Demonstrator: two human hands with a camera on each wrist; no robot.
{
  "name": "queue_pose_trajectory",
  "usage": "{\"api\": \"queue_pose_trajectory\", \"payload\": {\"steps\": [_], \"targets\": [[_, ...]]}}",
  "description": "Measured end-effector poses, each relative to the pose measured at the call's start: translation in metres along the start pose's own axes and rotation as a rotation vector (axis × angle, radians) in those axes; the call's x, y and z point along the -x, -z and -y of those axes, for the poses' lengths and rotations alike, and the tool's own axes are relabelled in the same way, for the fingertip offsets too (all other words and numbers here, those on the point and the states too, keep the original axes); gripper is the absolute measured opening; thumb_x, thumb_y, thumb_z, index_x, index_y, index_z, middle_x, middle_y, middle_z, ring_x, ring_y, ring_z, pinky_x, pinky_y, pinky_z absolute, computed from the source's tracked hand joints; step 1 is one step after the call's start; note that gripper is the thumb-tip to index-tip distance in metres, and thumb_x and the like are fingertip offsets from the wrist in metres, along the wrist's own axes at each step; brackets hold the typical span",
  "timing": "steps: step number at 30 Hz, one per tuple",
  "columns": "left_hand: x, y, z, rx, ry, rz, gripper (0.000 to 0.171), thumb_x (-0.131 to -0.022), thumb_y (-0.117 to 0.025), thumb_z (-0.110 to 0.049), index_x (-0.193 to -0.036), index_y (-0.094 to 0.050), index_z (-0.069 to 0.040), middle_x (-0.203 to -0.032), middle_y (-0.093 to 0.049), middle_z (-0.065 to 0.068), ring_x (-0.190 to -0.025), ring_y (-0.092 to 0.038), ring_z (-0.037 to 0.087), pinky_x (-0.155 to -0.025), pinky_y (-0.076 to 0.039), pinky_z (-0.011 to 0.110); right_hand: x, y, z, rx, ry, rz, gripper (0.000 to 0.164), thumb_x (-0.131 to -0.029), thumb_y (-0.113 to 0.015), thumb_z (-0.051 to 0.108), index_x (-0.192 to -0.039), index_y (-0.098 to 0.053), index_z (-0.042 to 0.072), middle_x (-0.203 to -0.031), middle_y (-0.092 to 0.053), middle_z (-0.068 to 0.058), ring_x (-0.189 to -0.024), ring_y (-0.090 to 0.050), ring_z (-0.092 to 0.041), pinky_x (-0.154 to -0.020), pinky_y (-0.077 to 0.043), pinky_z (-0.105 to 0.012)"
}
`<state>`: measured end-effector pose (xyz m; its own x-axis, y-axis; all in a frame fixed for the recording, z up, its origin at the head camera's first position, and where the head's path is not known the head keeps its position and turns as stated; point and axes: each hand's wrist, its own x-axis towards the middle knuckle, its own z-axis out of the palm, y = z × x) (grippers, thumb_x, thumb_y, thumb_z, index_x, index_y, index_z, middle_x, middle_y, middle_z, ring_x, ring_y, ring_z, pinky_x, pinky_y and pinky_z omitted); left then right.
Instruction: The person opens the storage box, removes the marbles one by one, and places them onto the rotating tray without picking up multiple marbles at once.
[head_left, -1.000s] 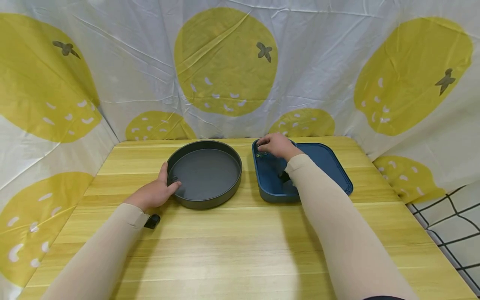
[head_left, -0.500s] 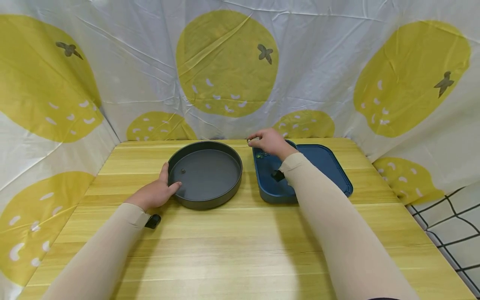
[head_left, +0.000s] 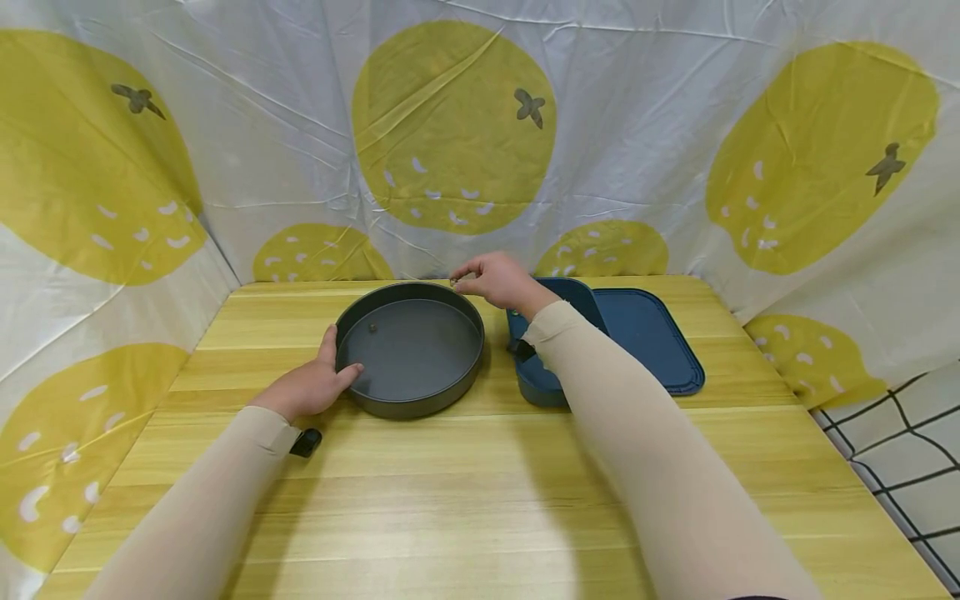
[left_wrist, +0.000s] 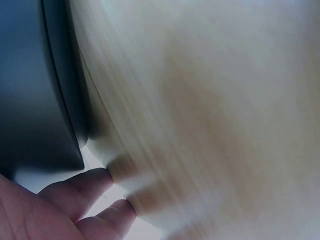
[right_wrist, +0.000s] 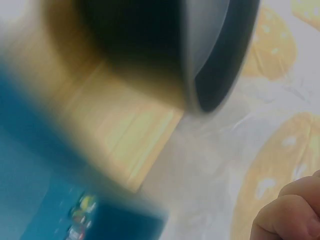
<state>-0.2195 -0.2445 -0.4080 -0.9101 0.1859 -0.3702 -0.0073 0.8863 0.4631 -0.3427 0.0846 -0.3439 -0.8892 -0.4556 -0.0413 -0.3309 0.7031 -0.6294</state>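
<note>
In the head view a round dark-grey cake pan (head_left: 412,408) stands left of centre with one small marble (head_left: 372,327) on its floor. My left hand (head_left: 311,387) holds the pan's near-left rim, thumb over the inside and fingers along the outer wall. Two of its fingertips (left_wrist: 122,205) show below the pan wall in the left wrist view. Above the pan's far-right rim my right hand (head_left: 495,279) pinches something small, probably a marble, mostly hidden by the fingers. Several glass marbles (right_wrist: 80,215) lie in a corner of the blue box (head_left: 543,396).
A flat blue lid (head_left: 648,342) lies on the wooden table (head_left: 450,500) to the right of the box, partly behind my right forearm. Lemon-print cloth (head_left: 450,125) hangs at the table's back and sides. A black wire grid (head_left: 907,442) stands at the right.
My right hand has lifted out of the blue box and moved left to the pan's rim. The marble in the pan has rolled away from my left thumb. My left hand stays put.
</note>
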Motion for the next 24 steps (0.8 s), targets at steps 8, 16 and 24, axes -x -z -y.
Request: {"api": "queue_pose_trajectory", "payload": {"steps": [8, 16, 24], "targets": [[0.001, 0.001, 0.0, 0.008, -0.003, 0.003, 0.101, -0.11, -0.036, -0.059, -0.16, 0.033, -0.004, -0.167, -0.017, 0.039, -0.146, -0.043, 0.054, -0.116, -0.038, 0.066, -0.013, -0.022, 0.022, 0.013, 0.073, 0.05, 0.032, -0.103, -0.07, 0.035, -0.131, -0.077, 0.023, -0.128, -0.075, -0.002, -0.1, -0.066, -0.021, -0.078, -0.049, -0.032], [0.001, 0.001, -0.001, 0.009, -0.01, 0.008, 0.101, -0.11, -0.035, -0.058, -0.159, 0.033, -0.002, -0.169, -0.009, 0.039, -0.148, -0.039, 0.055, -0.119, -0.035, 0.066, -0.016, -0.035, 0.042, 0.004, 0.135, 0.105, 0.03, -0.103, -0.071, 0.029, -0.13, -0.077, 0.021, -0.137, -0.073, -0.001, -0.126, -0.066, -0.02, -0.099, -0.055, -0.036], [0.0, 0.001, -0.001, 0.009, -0.004, 0.016, 0.102, -0.11, -0.035, -0.06, -0.159, 0.035, -0.004, -0.169, -0.01, 0.039, -0.149, -0.039, 0.054, -0.119, -0.034, 0.067, -0.019, -0.045, 0.048, 0.035, 0.15, 0.124, 0.031, -0.103, -0.071, 0.031, -0.131, -0.077, 0.021, -0.132, -0.075, 0.001, -0.121, -0.067, -0.018, -0.097, -0.055, -0.033]]}}
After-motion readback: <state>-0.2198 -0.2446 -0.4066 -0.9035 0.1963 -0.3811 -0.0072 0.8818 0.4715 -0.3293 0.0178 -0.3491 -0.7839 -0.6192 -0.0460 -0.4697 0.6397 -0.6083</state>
